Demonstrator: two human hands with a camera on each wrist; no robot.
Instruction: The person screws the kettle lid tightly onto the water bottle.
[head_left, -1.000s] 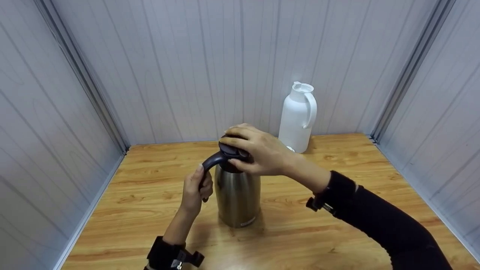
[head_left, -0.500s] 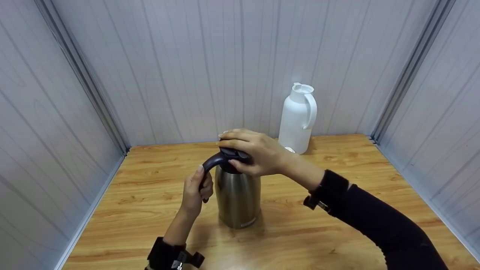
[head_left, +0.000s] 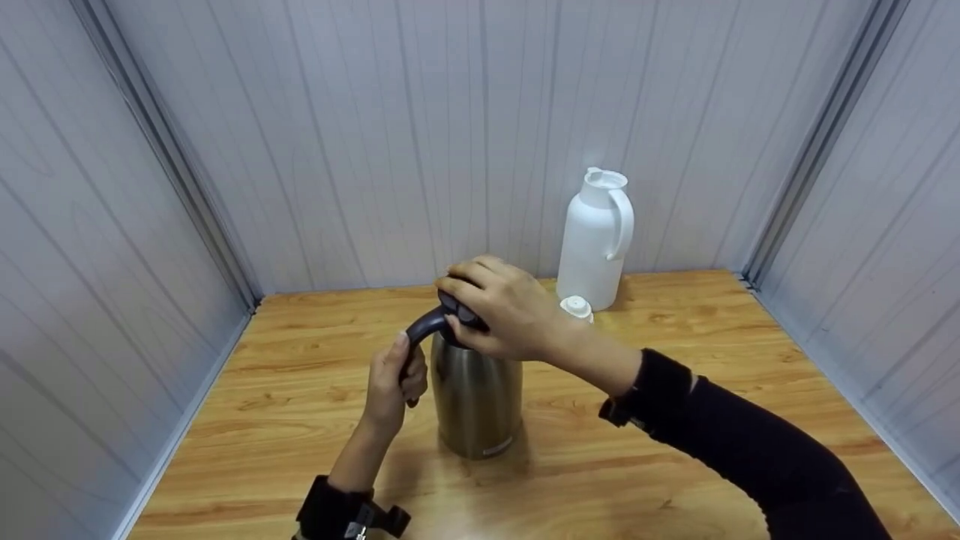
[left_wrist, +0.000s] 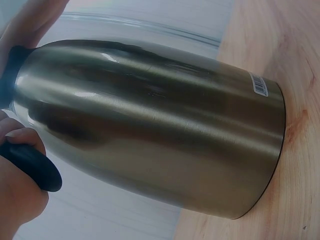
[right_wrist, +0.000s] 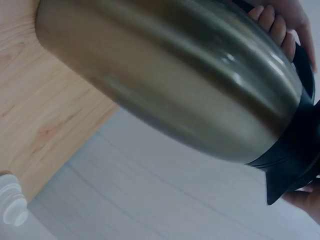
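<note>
Steel flask point(head_left: 478, 397) upright on the counter point(head_left: 675, 465), near its middle, base flat on the wood. Dark lid point(head_left: 459, 311) on top, covered by the right hand point(head_left: 501, 315), fingers point(head_left: 459, 286) curled over and round its rim, thumb at the near side. Dark handle point(head_left: 422, 328) arching out to the left from the lid, gripped lower down by the left hand point(head_left: 391, 382), fingers wrapped round it, thumb up along its top. In the left wrist view, brushed steel wall point(left_wrist: 150, 135) with a barcode sticker by the base, handle end point(left_wrist: 31, 167) against the curled fingers point(left_wrist: 22, 137). In the right wrist view, black collar and pour spout point(right_wrist: 287, 160) under the lid.

Behind and to the right, well apart, white jug point(head_left: 596, 236) with a handle, standing against the back wall. Small white cap point(head_left: 576, 307) on the counter just in front of the jug, close behind the right wrist. Grey panelled walls on three sides.
</note>
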